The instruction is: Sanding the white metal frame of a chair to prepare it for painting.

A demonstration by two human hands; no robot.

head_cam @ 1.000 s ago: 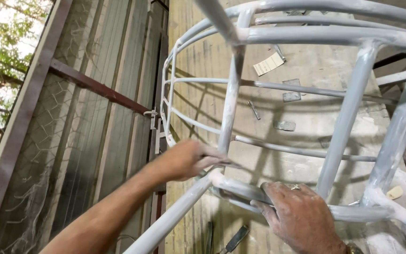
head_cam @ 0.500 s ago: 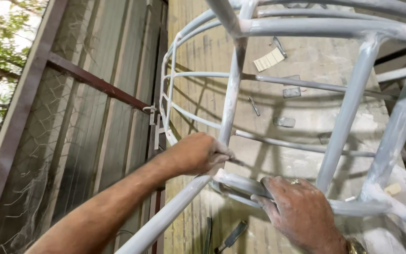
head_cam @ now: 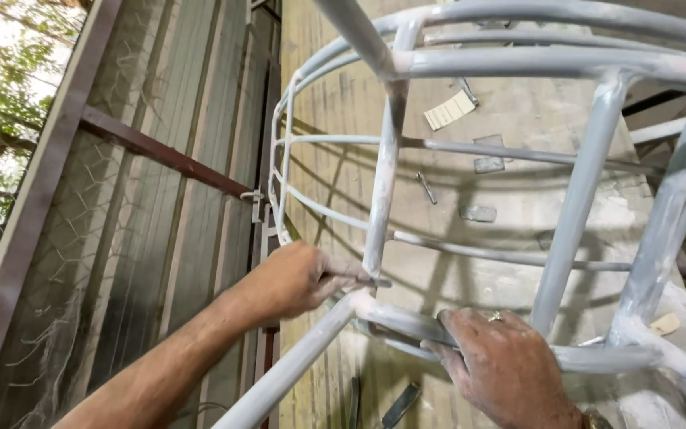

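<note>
From the head camera, the left hand [head_cam: 299, 278] is closed around a thin tool [head_cam: 359, 280] whose tip touches the foot of an upright bar of the frame [head_cam: 581, 191], right at a welded joint. The right hand [head_cam: 502, 369], a ring on one finger, curls tightly over the low horizontal tube just beside that joint, gripping it. The frame is round metal tubing, coated in matte grey-white that looks patchy and chalky, with curved rails arcing away above both hands. Open gaps between the bars leave room above and beyond the left hand; to its left, a corrugated wall [head_cam: 160, 238] with wire mesh and a rust-red beam stands close. Beyond the bars lies a dusty bench [head_cam: 343, 103], with small metal scraps [head_cam: 479, 213] scattered well past the right hand.
</note>
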